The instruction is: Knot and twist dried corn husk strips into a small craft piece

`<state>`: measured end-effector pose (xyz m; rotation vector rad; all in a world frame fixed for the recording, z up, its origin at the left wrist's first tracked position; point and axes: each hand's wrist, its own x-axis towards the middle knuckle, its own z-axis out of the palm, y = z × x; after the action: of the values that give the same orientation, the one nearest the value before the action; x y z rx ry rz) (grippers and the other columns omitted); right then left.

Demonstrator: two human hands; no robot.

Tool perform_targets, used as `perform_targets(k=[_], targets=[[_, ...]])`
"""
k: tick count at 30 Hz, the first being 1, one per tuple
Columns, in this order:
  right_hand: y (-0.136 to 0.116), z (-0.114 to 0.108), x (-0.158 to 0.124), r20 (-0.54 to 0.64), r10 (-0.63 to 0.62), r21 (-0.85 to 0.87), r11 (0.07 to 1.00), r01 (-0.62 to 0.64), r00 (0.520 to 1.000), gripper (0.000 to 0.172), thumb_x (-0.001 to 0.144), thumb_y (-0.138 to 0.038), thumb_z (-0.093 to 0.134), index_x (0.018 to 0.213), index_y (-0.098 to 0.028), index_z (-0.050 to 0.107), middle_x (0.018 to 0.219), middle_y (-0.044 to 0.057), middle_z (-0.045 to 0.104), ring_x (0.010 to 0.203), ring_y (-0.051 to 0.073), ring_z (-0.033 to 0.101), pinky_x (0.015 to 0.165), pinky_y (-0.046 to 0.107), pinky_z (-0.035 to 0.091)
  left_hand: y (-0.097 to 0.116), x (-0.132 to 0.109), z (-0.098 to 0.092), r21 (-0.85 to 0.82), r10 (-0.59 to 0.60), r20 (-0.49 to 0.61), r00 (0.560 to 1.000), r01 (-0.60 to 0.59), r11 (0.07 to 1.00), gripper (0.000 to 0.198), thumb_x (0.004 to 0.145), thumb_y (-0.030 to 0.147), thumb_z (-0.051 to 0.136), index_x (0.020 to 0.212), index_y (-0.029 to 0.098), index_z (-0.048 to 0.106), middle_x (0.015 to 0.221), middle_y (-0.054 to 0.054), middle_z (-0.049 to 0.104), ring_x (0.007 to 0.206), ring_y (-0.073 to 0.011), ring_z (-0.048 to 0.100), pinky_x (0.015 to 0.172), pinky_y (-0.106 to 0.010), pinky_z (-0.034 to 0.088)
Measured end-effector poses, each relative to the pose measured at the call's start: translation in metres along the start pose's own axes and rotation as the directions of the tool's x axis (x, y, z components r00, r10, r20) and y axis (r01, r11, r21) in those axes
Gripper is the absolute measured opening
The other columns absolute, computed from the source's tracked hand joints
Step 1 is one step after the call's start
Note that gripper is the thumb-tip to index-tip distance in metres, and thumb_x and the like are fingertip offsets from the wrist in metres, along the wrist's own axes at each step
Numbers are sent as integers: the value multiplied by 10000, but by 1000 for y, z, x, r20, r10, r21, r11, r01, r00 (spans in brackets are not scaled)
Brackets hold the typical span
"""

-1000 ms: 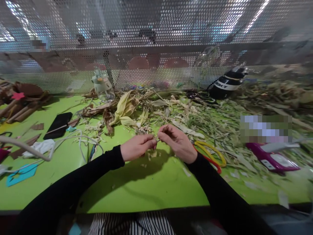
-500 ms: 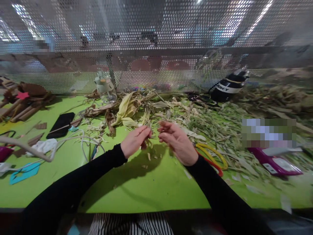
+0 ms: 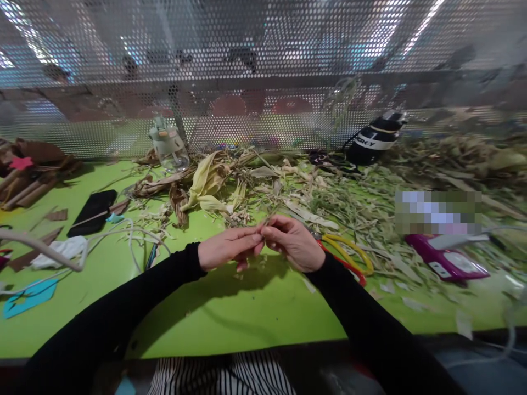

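Observation:
My left hand and my right hand meet fingertip to fingertip over the green table. My right thumb and forefinger are pinched together, and a thin dry wisp seems to poke up above them, too small to name. The left fingers are closed too, thumb on top, and whatever they hold is hidden. Just beyond the hands lie a pale yellow-green corn husk and shredded dry leaves. Scissors with yellow and red handles rest beside my right wrist.
The green table also carries a black phone, a white cable, a clear bottle, a dark bottle and a magenta device. Brown rolled pieces lie far left. A perforated metal screen stands behind.
My hands were apart, with a gap between the fingertips; now they have come together. The right fingers have closed from a loose curl into a pinch. The view has shifted slightly.

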<state>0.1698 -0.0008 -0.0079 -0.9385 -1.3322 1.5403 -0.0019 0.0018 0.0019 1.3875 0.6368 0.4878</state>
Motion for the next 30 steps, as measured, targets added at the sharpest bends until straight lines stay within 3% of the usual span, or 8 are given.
perform_targets(k=[6,11,14,16,18,22,25,30], targets=[[4,7,1,-158,-87,-31,996,83,984,265,708,-418,687,746,-164,623,599,-29,528,486,60,417,430,201,318,-9,4,5,583,346,-238,907,-151,798,207,876,320,438,730,186,500,659,-4,466,576,-115,389,570,-225,313],[1,2,-2,-89,-161,-77,985,154,983,203,800,-389,591,865,-197,581,720,-3,575,575,93,501,512,225,405,-7,2,7,728,441,-298,847,-98,679,175,883,266,401,739,195,472,628,12,421,535,-116,323,554,-242,216],[-7,-7,-4,-56,-286,-305,917,257,957,251,886,-402,446,815,-198,572,854,44,611,718,145,566,616,281,456,-5,0,5,750,451,-289,845,-93,655,187,875,256,406,707,197,463,601,17,392,524,-117,300,550,-239,188],[-12,-12,-4,-76,-490,-592,723,356,868,273,906,-396,419,823,-201,591,1001,71,628,895,197,577,746,342,454,-7,0,3,742,447,-311,839,-79,665,178,861,270,434,701,201,469,584,20,367,515,-122,263,545,-239,166],[-14,-12,-4,35,-647,-831,405,382,762,223,903,-365,461,951,-216,620,1106,70,632,1020,226,548,860,389,400,-10,1,1,726,431,-330,840,-66,684,151,843,286,469,717,205,485,578,23,349,514,-128,229,548,-239,153],[-7,-5,-3,346,-554,-928,-85,362,757,286,917,-294,471,1171,-227,584,1039,69,678,959,217,557,879,407,329,-16,3,-2,719,422,-344,839,-54,693,95,820,263,503,744,206,499,587,24,339,523,-134,213,564,-237,180],[-1,-1,-3,404,-528,-915,-229,333,747,245,911,-249,485,1123,-211,602,999,64,686,962,223,527,916,433,285,-16,3,-3,733,420,-348,838,-36,679,90,831,263,495,765,205,515,601,18,358,518,-134,242,569,-239,215],[0,-3,-1,450,-498,-892,-300,339,742,202,896,-115,443,962,-174,624,813,45,674,837,193,526,908,400,292,-6,1,-3,719,393,-353,849,-22,695,185,847,280,482,689,188,510,594,12,390,505,-113,292,547,-231,255]])
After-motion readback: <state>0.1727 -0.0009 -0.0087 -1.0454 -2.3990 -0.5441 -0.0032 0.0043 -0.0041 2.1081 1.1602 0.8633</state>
